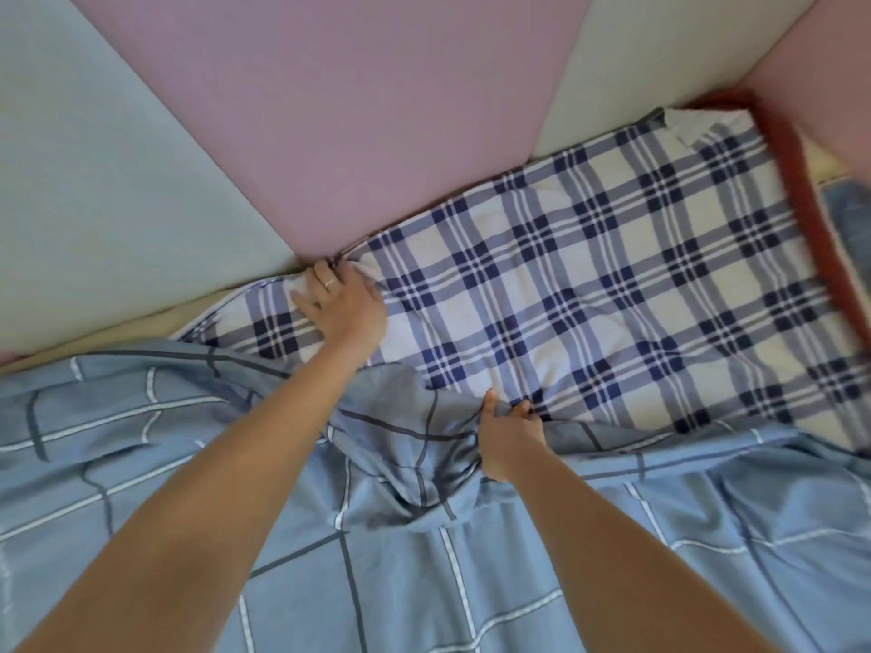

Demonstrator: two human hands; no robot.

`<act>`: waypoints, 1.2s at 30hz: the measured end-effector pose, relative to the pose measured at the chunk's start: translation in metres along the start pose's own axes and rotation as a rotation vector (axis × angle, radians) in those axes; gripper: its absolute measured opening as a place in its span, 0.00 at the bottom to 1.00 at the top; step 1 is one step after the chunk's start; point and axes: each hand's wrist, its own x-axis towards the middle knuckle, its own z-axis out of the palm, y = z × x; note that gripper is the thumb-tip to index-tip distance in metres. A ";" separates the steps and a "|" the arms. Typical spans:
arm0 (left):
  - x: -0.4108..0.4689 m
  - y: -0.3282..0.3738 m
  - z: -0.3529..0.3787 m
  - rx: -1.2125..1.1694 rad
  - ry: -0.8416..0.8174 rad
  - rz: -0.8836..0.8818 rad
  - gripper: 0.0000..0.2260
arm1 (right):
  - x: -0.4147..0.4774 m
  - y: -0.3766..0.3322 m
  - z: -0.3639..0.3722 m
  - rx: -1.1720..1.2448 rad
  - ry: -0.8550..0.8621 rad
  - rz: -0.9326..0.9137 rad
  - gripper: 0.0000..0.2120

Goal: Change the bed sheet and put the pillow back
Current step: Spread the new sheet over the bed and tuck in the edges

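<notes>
While the left hand (337, 304) pressed the plaid sheet (589, 294) flat beside the padded wall (330, 110), the right hand (509, 440) clutched the bunched blue cover (377, 534) well off that wall. Best: push the edge deep into the gap, keep cover clear.

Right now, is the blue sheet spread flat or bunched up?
Bunched. The blue sheet puckers into folds where the right hand grips it, leaving the plaid sheet uncovered.
</notes>
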 end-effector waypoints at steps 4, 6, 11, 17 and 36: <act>-0.074 0.025 0.039 0.006 -0.278 0.316 0.29 | 0.000 0.004 0.002 0.060 0.014 -0.012 0.40; -0.086 0.036 0.042 0.053 -0.375 0.335 0.31 | -0.007 0.023 -0.005 0.236 0.089 -0.109 0.34; -0.127 0.098 0.053 -0.040 -0.436 0.354 0.43 | -0.022 0.124 0.041 0.253 0.559 -0.192 0.28; -0.144 0.211 0.075 -0.159 -0.536 0.077 0.72 | -0.012 0.314 0.067 0.593 0.466 0.591 0.36; -0.114 0.285 0.102 -0.010 -0.517 -0.246 0.77 | 0.046 0.440 0.008 0.814 0.883 0.742 0.41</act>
